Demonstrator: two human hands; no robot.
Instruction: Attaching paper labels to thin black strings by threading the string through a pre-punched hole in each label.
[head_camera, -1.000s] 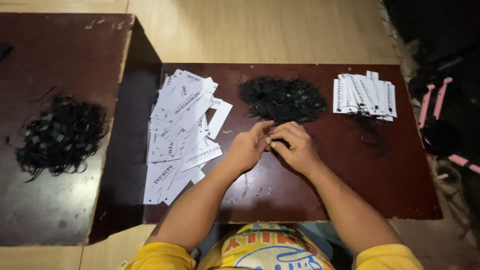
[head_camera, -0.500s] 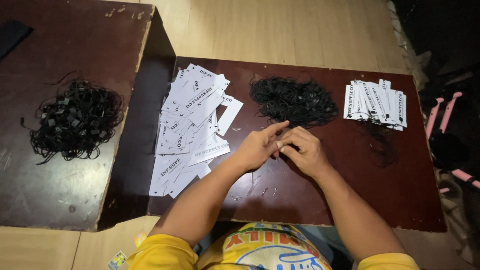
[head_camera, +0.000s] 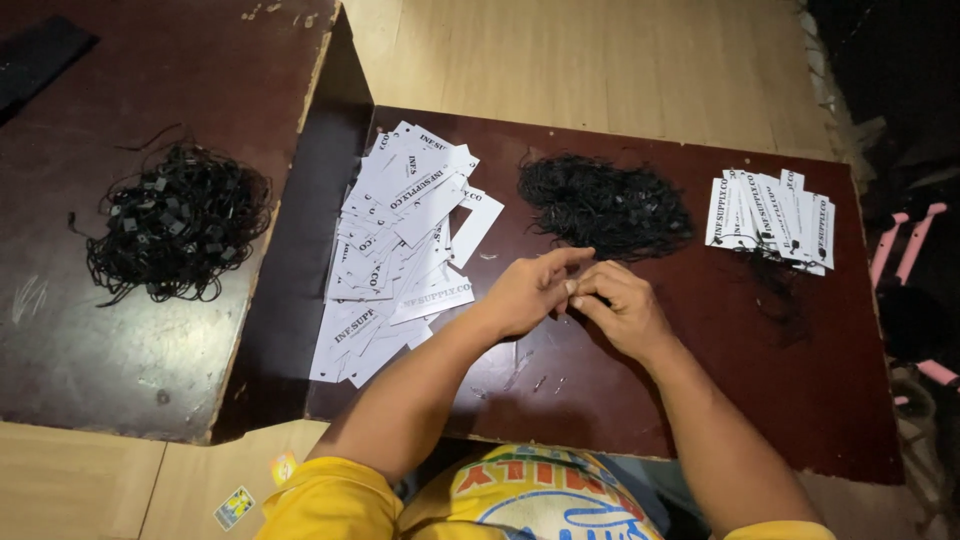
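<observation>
Two hands are pressed together over a dark table, with strings and tags all around.

Head view: The left hand and the right hand are held touching at the fingertips, near the middle of the table. The fingers are pinched close, but what is held between them is too small to be told. A pile of black strings is seen just beyond the hands, on the far side. A loose heap of white tags is spread to the left of the hands. A neat row of tags is laid far to the right, with thin strings under it. A second string pile is set well apart on another table at the left.
</observation>
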